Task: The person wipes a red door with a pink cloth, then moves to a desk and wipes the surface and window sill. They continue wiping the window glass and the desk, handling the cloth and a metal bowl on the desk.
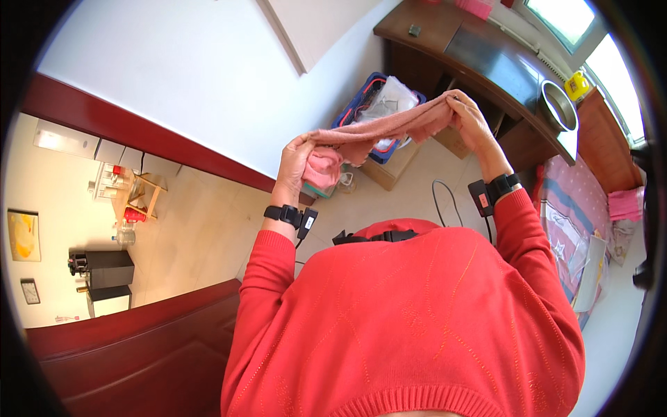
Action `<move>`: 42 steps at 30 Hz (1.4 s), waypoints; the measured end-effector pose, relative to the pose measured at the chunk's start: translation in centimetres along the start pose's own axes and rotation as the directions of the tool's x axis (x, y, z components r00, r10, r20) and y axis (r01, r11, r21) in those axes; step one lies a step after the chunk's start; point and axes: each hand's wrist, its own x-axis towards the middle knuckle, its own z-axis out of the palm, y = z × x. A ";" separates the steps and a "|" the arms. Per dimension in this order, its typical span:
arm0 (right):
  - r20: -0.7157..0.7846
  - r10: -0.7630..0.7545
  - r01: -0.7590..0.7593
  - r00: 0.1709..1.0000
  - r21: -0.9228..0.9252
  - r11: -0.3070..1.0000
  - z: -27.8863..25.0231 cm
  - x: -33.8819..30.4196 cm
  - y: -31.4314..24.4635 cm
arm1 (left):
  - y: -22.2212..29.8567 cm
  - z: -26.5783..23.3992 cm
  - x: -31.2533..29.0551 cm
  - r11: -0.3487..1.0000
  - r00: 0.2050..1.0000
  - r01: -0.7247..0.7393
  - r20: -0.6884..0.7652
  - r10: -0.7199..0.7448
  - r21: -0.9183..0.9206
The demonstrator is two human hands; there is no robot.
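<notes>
A pink cloth (pixel 389 127), which looks like a towel, is stretched between my two raised hands. My left hand (pixel 296 163) is closed on its left end, where part of the cloth hangs bunched below the fingers. At the other end, my right hand (pixel 469 119) pinches the cloth's edge, higher up and farther right. The strip sags slightly and its lower edge looks ragged. Both wrists wear black straps with small black devices and cables. Behind the cloth, partly covered by it, stands a blue bin (pixel 369 95) with a clear plastic bag in it.
A dark wooden desk (pixel 445 42) runs along the far right, bearing a metal basin (pixel 558 105) and a yellow bottle (pixel 576 86). A bed with patterned covers (pixel 559 201) lies at the right. To the left, a dark red door (pixel 139 354) stands beside a doorway. A cardboard box (pixel 390 169) sits below the bin.
</notes>
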 end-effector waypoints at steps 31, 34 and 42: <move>0.122 -0.258 0.284 0.958 -0.333 0.899 8.2 1.8 -10.0 | -2.3 3.4 0.0 0.935 0.897 0.354 0.295 -0.329 -0.035; 0.198 -0.270 0.329 0.942 -0.400 0.855 9.4 2.0 -10.5 | -2.9 3.0 0.2 0.898 0.808 0.440 0.428 -0.406 0.023; 0.334 -0.264 0.381 0.905 -0.359 0.852 11.0 1.7 -11.4 | -4.1 4.0 -0.7 0.890 0.800 0.449 0.481 -0.360 -0.081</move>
